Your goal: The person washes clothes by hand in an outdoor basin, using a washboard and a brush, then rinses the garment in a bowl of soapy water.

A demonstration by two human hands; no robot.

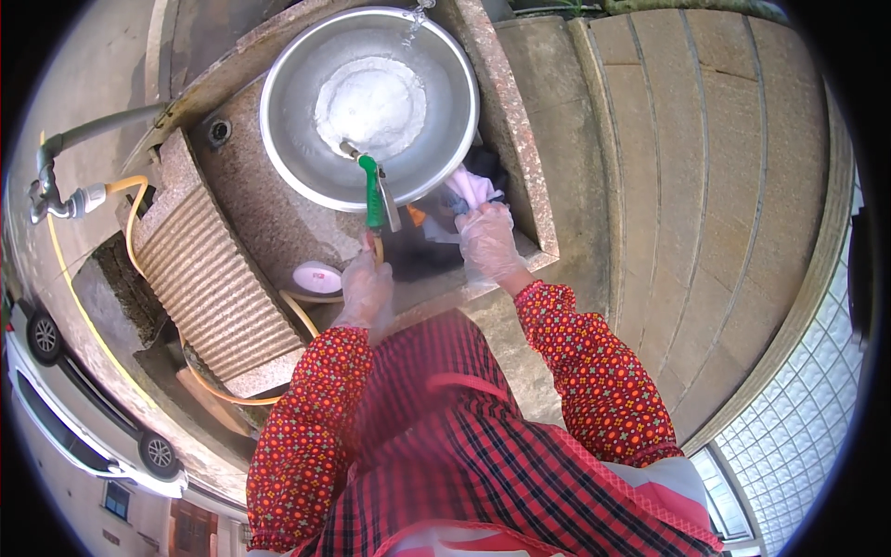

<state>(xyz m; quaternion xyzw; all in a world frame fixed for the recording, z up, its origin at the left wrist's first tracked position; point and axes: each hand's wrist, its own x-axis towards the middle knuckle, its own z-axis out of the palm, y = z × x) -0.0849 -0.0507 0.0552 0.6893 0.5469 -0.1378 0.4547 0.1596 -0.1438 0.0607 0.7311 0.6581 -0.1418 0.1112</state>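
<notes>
My left hand [365, 289], in a clear plastic glove, is closed on the yellow hose just below a green hose spray nozzle [373, 195]. The nozzle's tip points into a large round metal basin [285, 160], which has a bright, foamy-looking patch of water [372, 104] in its middle. My right hand [489, 240], gloved too, grips a pale pink cloth [472, 185] at the basin's lower right rim. Dark, white and orange cloths [416, 215] lie in the sink between the hands, partly hidden by the basin.
The stone sink's wall [508, 118] runs along the right. A ribbed washboard slab [219, 285] is at left, with a white oval dish or soap [317, 278] beside it. The yellow hose [132, 230] leads from a tap [49, 198]. Stone steps [696, 174] rise at right.
</notes>
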